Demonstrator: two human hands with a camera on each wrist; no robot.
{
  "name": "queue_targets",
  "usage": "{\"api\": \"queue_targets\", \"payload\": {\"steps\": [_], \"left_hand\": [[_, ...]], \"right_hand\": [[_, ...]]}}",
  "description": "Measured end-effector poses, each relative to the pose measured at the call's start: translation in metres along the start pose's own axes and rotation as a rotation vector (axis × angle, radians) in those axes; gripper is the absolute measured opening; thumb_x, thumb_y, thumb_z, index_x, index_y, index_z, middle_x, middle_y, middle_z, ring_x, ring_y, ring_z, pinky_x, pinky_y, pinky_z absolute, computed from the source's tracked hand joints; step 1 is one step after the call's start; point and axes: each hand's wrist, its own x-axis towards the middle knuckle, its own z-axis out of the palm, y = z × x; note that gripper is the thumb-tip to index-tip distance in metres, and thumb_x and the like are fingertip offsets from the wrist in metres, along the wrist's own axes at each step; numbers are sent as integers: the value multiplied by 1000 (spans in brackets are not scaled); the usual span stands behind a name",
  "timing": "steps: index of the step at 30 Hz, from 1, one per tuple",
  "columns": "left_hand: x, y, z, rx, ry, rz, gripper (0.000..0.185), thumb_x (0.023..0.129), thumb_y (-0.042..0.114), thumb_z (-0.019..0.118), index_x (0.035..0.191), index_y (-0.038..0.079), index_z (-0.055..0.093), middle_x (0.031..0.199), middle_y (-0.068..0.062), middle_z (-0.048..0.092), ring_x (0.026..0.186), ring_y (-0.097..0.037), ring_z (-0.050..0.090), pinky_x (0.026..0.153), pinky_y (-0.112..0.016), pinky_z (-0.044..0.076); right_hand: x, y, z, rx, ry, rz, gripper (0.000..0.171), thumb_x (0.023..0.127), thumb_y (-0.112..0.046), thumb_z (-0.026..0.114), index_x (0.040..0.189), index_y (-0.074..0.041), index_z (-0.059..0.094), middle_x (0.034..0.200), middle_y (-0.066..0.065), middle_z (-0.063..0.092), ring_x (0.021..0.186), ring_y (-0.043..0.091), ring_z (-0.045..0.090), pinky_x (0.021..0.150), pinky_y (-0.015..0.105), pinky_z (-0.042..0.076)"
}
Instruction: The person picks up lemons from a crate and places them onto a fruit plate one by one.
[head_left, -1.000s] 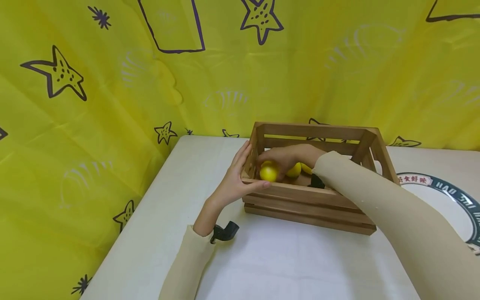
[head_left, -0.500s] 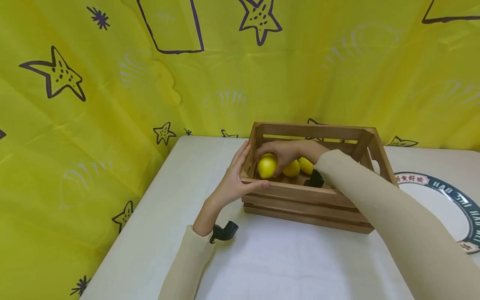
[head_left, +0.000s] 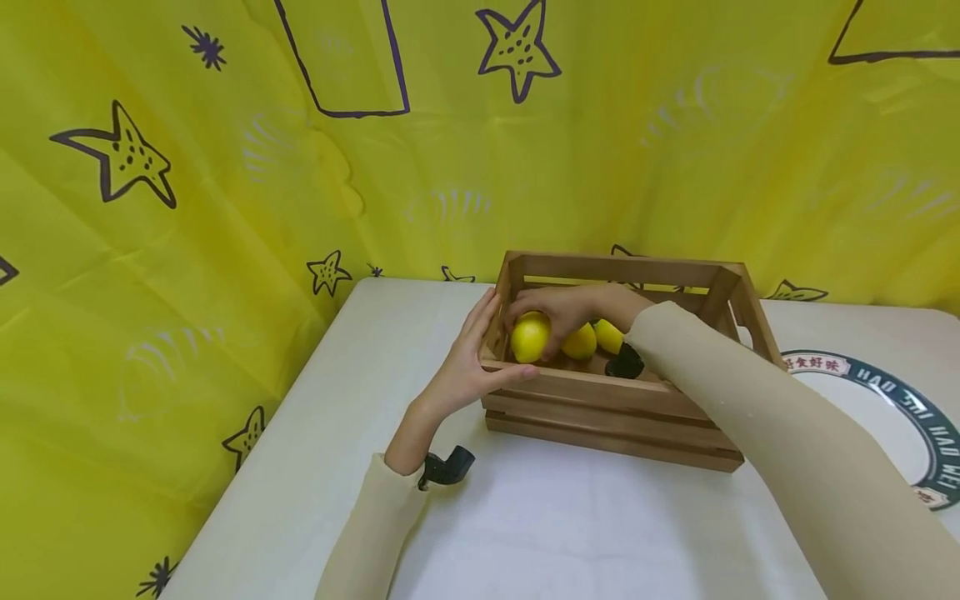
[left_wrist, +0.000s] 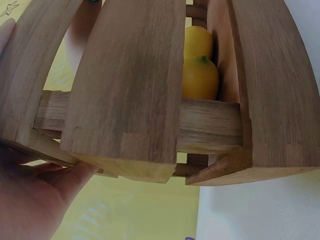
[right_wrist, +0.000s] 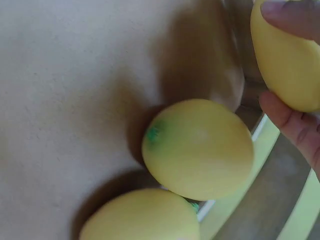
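Observation:
A wooden slatted crate (head_left: 615, 400) stands on the white table. At its left end my left hand (head_left: 467, 367) holds the corner, fingers along the outside and thumb over the front rim. Inside the crate, my right hand (head_left: 558, 312) grips a yellow lemon (head_left: 530, 337) near the left wall; in the right wrist view thumb and fingers pinch this lemon (right_wrist: 287, 65) from two sides. Two more lemons lie on the crate floor to its right, one nearer (head_left: 580, 342) and one farther (head_left: 608, 336). The left wrist view shows the crate's slats (left_wrist: 130, 80) with yellow fruit (left_wrist: 200, 77) behind them.
A white plate (head_left: 862, 417) with a dark green lettered rim lies right of the crate, partly behind my right sleeve (head_left: 765, 417). A yellow patterned cloth (head_left: 420, 150) hangs behind and left of the table (head_left: 525, 525). Black wrist cameras sit at both cuffs.
The lemon in my right hand has come up a little and shifted slightly left. More of the other two lemons shows. My left hand keeps its place on the crate.

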Motion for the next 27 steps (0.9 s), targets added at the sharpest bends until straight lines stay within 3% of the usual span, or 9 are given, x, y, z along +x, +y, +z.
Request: {"api": "queue_targets", "payload": {"steps": [10,19,27], "left_hand": [[-1,-2,1,-12,2,1,122,67,79,65,158,19,10,164,4,0,149,-28,9,113,-63,19],[2,0,5,-11,3,5,124,67,79,66,158,17,9,164,3,0,149,-27,10,113,-62,20],[0,0,2,4,16,-16,126,65,81,65,158,16,11,164,7,1,149,-26,11,113,-61,21]], "right_hand": [[-1,-6,-7,30,-7,8,51,76,-11,84,120,-11,59,132,12,47,120,29,44,105,52,39],[-17,-14,-20,-19,-26,61,54,78,-10,80,126,-10,55,130,9,49,120,27,44,104,51,38],[-32,-19,-26,-20,-1,82,54,78,-8,78,126,-9,54,128,10,48,111,27,46,96,45,43]]}}
